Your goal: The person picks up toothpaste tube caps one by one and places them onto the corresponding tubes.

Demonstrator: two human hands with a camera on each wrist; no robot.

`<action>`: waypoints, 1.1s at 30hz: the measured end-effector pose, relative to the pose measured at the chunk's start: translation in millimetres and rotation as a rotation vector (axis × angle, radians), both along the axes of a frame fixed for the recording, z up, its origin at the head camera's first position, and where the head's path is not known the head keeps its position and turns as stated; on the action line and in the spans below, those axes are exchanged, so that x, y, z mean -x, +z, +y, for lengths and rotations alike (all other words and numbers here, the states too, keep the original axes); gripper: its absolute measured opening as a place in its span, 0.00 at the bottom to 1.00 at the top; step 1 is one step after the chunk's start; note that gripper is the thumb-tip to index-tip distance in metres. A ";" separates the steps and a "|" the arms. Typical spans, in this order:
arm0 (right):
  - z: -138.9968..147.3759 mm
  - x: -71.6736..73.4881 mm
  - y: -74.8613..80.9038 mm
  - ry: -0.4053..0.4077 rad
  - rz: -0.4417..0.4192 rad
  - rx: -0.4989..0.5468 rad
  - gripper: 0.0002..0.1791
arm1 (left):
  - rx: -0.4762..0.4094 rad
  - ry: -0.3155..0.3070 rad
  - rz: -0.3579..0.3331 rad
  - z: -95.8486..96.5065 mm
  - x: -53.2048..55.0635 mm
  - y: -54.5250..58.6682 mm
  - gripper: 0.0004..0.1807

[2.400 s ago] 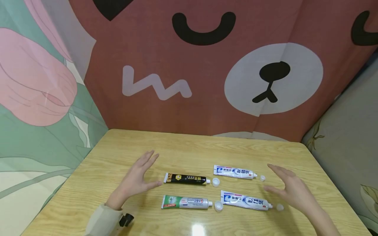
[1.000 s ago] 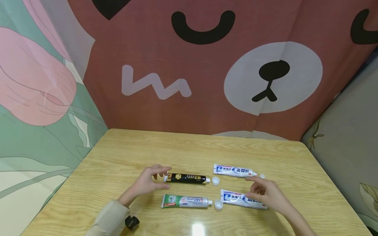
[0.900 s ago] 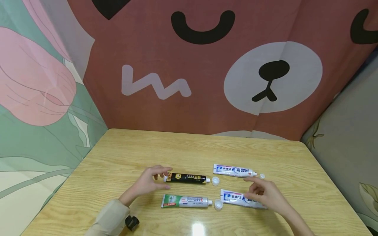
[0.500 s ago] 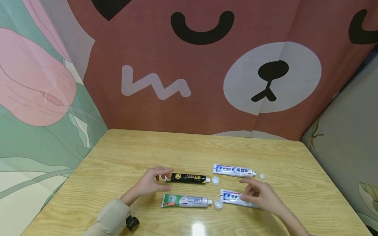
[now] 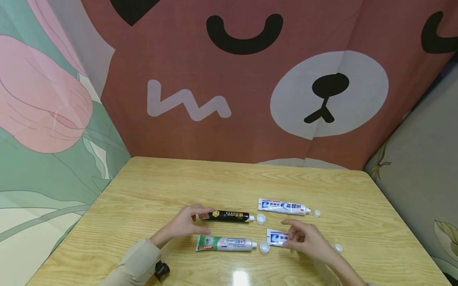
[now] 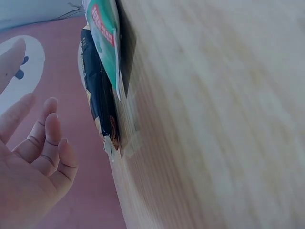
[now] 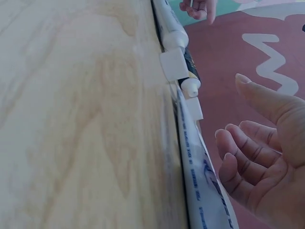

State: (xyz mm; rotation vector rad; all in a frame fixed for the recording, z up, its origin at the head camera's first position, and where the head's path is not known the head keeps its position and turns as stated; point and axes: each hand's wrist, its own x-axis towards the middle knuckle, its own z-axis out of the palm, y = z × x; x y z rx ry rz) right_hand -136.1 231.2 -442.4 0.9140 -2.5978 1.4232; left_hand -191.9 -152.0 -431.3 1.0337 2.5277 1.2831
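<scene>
My left hand (image 5: 184, 223) hovers by the tail of a black toothpaste tube (image 5: 229, 216), covering its end in the head view. The left wrist view shows its loosely bent fingers apart from that tube and from the green-and-silver toothpaste tube (image 6: 105, 38). Over the nearer white toothpaste tube (image 5: 276, 238) is my right hand (image 5: 307, 239), which hides much of the tube. Its fingers are loosely curled with a gap to the thumb, and nothing sits between them in the right wrist view. A second white toothpaste tube (image 5: 282, 207) lies farther back.
Near the tube nozzles lie several white caps, among them one by the black tube (image 5: 261, 219), one by the green-and-silver tube (image 5: 264, 248) and one at far right (image 5: 338, 248). A printed cloth (image 5: 214, 139) hangs behind the wooden table (image 5: 161, 174).
My right hand has come in from the right and drifted left over the nearer white tube, uncovering the far-right cap. My left hand has edged right along the black tube. The tubes lie unmoved.
</scene>
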 end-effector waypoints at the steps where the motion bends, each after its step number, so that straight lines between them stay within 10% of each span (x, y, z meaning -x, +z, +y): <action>1: -0.9 0.1 -0.7 0.006 -0.004 -0.002 0.28 | 0.007 0.001 -0.007 0.3 0.1 -0.1 0.32; 33: -19.1 2.1 -6.9 0.090 -0.133 -0.049 0.29 | 0.068 -0.053 -0.101 9.2 3.0 -7.4 0.33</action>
